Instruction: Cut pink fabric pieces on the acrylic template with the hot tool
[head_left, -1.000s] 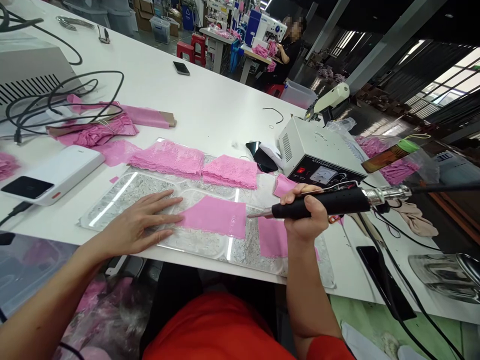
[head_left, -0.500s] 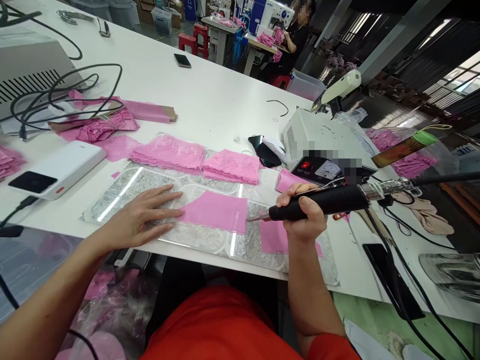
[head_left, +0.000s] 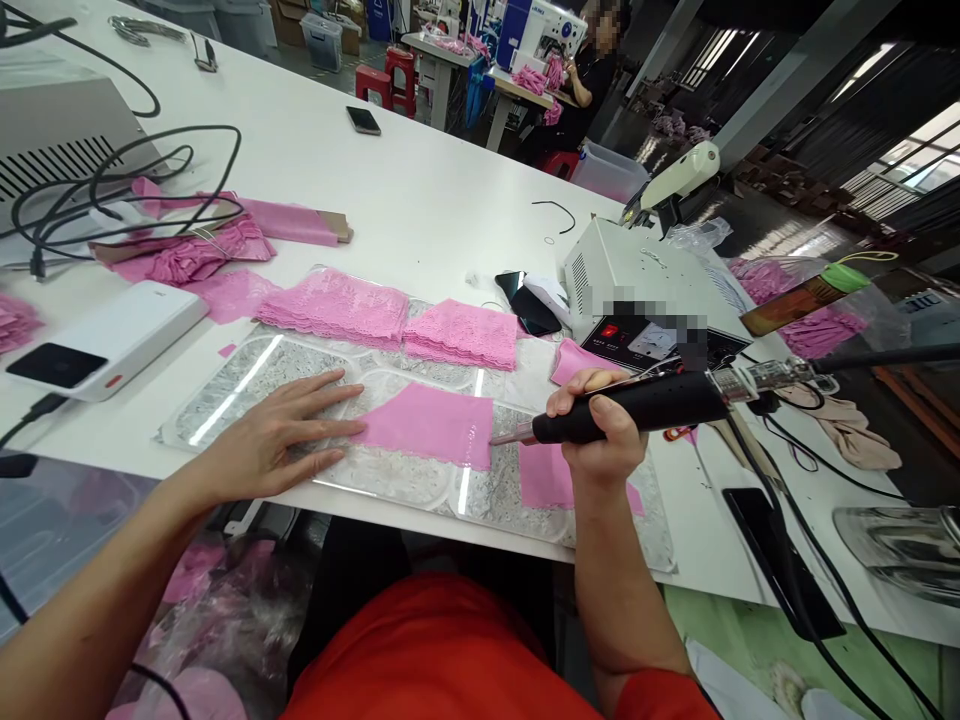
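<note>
My left hand (head_left: 289, 430) lies flat with fingers spread, its fingertips on the left end of a pink fabric piece (head_left: 427, 422). My right hand (head_left: 604, 430) is wrapped round a black corded handpiece (head_left: 645, 405) with a narrow metal tip. That tip meets the right edge of the pink piece, where a short line of small pale marks shows. Under the fabric is a clear-edged, grey speckled board (head_left: 390, 475). A second pink piece (head_left: 544, 475) lies to the right, partly hidden behind my right hand and wrist. Two pink lace-like stacks (head_left: 337, 305) (head_left: 461, 335) sit behind.
A white power bank (head_left: 109, 340) and looped black cables (head_left: 135, 190) are at the left. At the right stand a grey control box (head_left: 637, 265), a dark phone (head_left: 784, 560) and a glass jar (head_left: 892, 550). Farther back, a person (head_left: 592, 90) sits at a sewing machine.
</note>
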